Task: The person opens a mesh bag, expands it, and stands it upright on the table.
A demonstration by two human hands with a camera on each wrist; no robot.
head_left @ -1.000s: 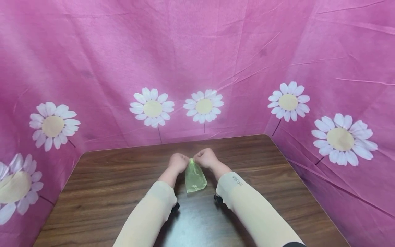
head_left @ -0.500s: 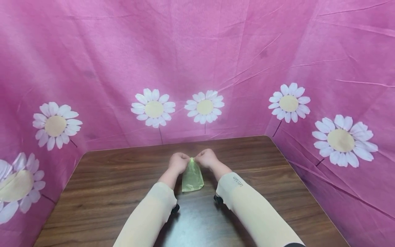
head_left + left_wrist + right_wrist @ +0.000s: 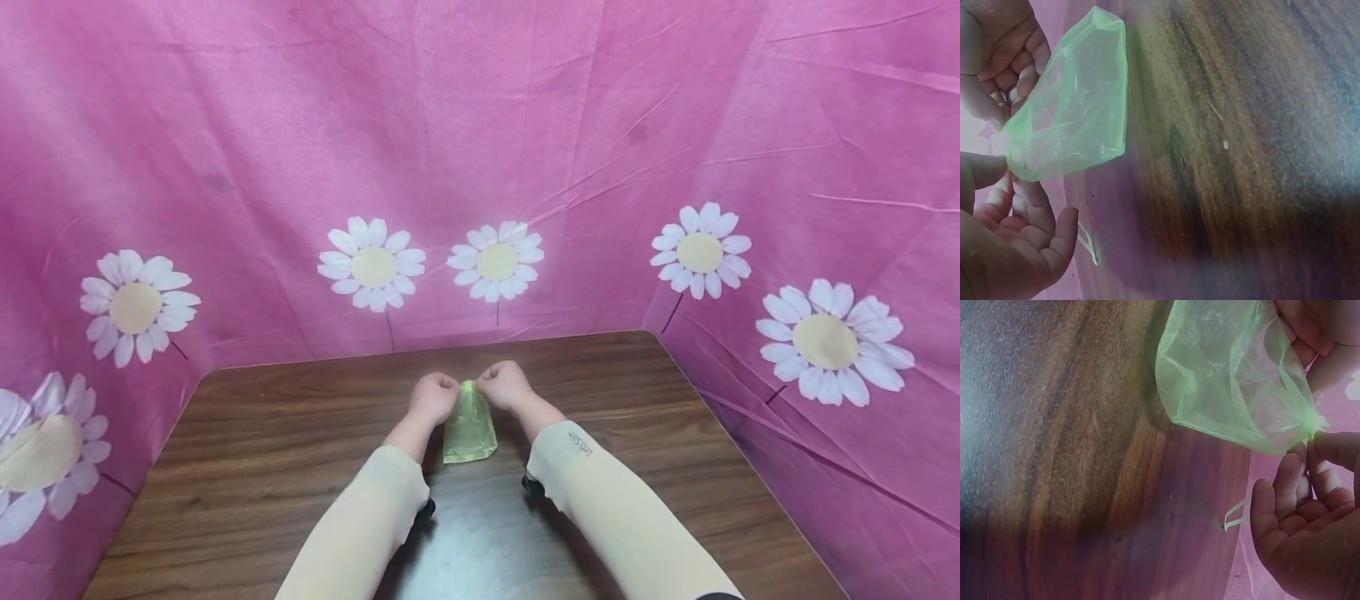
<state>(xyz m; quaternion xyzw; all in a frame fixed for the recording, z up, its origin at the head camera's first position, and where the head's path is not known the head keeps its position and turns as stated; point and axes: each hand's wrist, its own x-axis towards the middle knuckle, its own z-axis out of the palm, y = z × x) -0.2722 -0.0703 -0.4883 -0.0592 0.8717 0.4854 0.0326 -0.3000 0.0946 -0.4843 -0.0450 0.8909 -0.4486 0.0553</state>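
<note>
A sheer light-green drawstring pouch (image 3: 470, 429) hangs between the two hands in the head view, its neck gathered at the top and its wider bottom towards the person. My left hand (image 3: 433, 398) pinches the cord at the left of the neck between thumb and finger. Opposite it, my right hand (image 3: 506, 385) does the same on the right side. A looped cord end (image 3: 1089, 247) dangles below the left hand in the left wrist view. Another cord end (image 3: 1232, 515) shows beside the right hand in the right wrist view. The pouch looks flat and see-through.
Underneath is a dark wood-grain table (image 3: 262, 467) with rounded far corners. A pink curtain (image 3: 480, 125) printed with white daisies stands around its back and sides. Black wrist devices (image 3: 532, 486) show under the cream sleeves (image 3: 622, 508).
The pouch's lower end has swung a little to the left and settled since one second ago. Both hands stay nearly in place, still pinching at the neck.
</note>
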